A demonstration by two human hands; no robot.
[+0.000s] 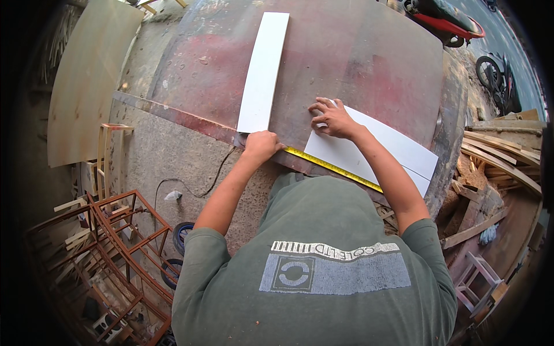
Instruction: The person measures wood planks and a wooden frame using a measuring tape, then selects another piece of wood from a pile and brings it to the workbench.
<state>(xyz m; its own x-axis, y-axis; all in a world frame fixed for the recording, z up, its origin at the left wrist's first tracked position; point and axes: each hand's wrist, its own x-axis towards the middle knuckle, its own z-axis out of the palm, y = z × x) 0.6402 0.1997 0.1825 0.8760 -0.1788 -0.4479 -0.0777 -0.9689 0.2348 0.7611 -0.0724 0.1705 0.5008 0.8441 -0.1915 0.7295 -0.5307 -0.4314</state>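
Rough concrete (179,135) spreads left of the bench (375,57), whose worn top is patched red and grey; farther left of it stand a plywood sheet (92,81) and a brown frame (120,248), while right of it lie wood scraps (501,161). At the bench's near edge the left grip (262,145) is clenched on the yellow tape (334,167), which runs rightward along that edge. On the bench's right half a white panel (369,147) lies slanted, the right grip (333,118) released, fingers bent at its left corner; whether they press it, I cannot tell. Left of the bench's middle, a narrow white board (264,75) points away from the near edge
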